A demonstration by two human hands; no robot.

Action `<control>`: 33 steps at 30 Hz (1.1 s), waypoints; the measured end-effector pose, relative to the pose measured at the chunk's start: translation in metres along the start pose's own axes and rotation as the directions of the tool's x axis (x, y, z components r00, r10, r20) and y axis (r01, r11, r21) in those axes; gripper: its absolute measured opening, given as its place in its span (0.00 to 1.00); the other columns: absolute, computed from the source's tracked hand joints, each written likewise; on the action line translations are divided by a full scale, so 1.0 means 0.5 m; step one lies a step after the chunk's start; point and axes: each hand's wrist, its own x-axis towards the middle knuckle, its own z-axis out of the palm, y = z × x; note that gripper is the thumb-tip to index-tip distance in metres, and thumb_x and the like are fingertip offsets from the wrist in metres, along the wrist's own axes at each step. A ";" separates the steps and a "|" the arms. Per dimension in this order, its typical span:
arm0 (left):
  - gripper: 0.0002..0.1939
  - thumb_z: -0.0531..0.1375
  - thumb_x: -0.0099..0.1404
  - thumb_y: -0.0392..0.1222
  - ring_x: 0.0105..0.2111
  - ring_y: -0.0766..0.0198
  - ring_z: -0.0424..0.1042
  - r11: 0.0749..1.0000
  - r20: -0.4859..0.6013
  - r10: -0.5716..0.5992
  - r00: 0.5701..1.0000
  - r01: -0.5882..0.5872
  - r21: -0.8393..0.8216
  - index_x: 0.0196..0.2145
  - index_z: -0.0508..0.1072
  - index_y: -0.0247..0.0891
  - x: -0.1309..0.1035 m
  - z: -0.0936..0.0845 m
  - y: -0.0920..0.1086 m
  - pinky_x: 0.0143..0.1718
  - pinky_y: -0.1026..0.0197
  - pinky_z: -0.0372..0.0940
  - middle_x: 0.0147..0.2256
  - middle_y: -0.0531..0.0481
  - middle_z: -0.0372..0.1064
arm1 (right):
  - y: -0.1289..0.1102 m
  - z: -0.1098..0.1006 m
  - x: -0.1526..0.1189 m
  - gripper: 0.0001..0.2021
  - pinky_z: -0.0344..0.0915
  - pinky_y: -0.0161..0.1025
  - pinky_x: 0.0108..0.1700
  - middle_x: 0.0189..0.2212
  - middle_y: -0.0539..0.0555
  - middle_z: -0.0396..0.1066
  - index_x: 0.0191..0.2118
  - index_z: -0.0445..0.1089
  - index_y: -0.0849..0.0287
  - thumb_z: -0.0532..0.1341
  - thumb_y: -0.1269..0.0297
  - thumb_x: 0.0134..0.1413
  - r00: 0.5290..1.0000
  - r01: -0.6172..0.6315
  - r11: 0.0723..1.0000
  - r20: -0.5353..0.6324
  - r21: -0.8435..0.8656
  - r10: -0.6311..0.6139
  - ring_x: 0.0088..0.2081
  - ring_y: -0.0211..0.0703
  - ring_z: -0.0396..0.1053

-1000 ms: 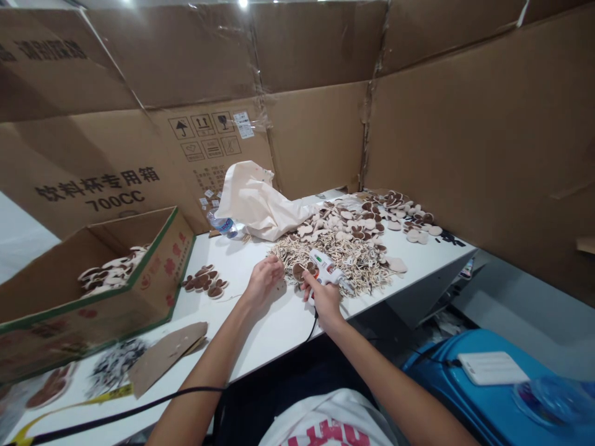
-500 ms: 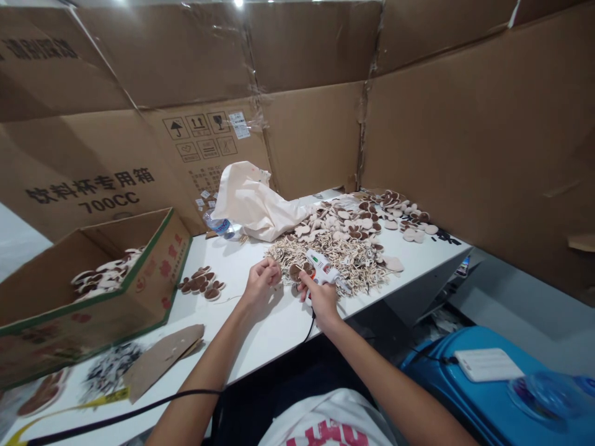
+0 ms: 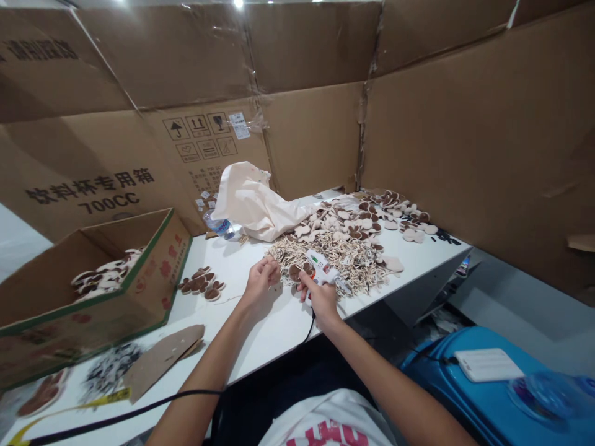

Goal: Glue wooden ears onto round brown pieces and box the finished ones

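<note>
Inspected the work on the white table (image 3: 288,325) and judged it to be under way, well short of complete. Found the right hand (image 3: 321,297) wrapped round the glue gun (image 3: 320,262), with a brown piece (image 3: 294,272) held at the thumb. Located both at the near edge of the heap of thin pale strips (image 3: 356,265). Found the left hand (image 3: 263,277) close by, apart from the glue gun, with fingers curled in and tips drawn together; could not tell of anything pinched between them. Took as apparently done, on placement alone, the pale-edged brown pieces (image 3: 109,274) lying inside the open carton (image 3: 155,279), and possibly the small group of brown pieces (image 3: 202,285) between the carton and the left hand. Could not confirm this, for want of visible detail. Took as apparently left the heap of thin pale strips and, behind it, the broad heap of flat brown and pale pieces (image 3: 341,228). Judged this remaining stock large against the visible contents of the carton. Noted also a pale cloth (image 3: 255,204), a plastic bottle (image 3: 219,227) beside it, and a sheet of cardboard (image 3: 165,359) near the carton. Saw no join clearly enough to record as finished.
</note>
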 end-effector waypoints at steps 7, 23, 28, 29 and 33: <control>0.30 0.59 0.73 0.62 0.21 0.69 0.48 0.988 0.027 0.080 0.996 -0.083 0.132 0.22 0.57 0.41 0.009 -0.010 -0.012 0.23 0.65 0.48 0.20 0.57 0.48 | 0.000 0.000 0.000 0.17 0.60 0.33 0.18 0.18 0.49 0.72 0.28 0.71 0.57 0.74 0.51 0.47 1.000 0.001 1.000 0.011 0.005 -0.001 0.15 0.35 0.63; 0.30 0.62 0.69 0.68 0.21 0.70 0.47 0.995 -0.102 0.018 0.995 -0.008 0.095 0.27 0.57 0.42 0.005 -0.006 -0.013 0.20 0.67 0.48 0.23 0.59 0.47 | -0.001 0.000 0.000 0.18 0.60 0.33 0.18 0.19 0.49 0.73 0.29 0.71 0.57 0.74 0.50 0.47 1.000 -0.006 1.000 0.010 -0.009 0.006 0.15 0.35 0.63; 0.27 0.69 0.64 0.63 0.21 0.72 0.49 0.998 -0.102 -0.057 0.993 0.054 -0.026 0.33 0.60 0.42 0.003 0.001 -0.021 0.20 0.69 0.47 0.26 0.61 0.52 | 0.001 0.000 0.000 0.17 0.60 0.33 0.18 0.19 0.49 0.73 0.30 0.71 0.57 0.74 0.50 0.47 1.000 -0.007 1.000 0.001 -0.010 0.007 0.16 0.36 0.63; 0.26 0.70 0.64 0.61 0.21 0.72 0.49 0.997 -0.099 -0.063 0.993 0.059 -0.040 0.33 0.60 0.42 0.004 0.001 -0.022 0.20 0.70 0.48 0.26 0.61 0.52 | 0.002 0.000 0.000 0.17 0.60 0.33 0.18 0.19 0.49 0.73 0.30 0.71 0.57 0.74 0.50 0.48 1.000 -0.009 1.000 0.001 -0.012 0.009 0.15 0.36 0.64; 0.25 0.71 0.63 0.56 0.21 0.73 0.51 0.998 -0.093 -0.041 0.995 0.036 -0.058 0.33 0.59 0.42 0.010 -0.005 -0.025 0.21 0.70 0.48 0.26 0.61 0.54 | 0.003 0.000 0.001 0.18 0.60 0.34 0.18 0.19 0.49 0.73 0.30 0.70 0.57 0.74 0.50 0.47 1.000 -0.005 1.000 0.005 -0.007 0.005 0.15 0.36 0.63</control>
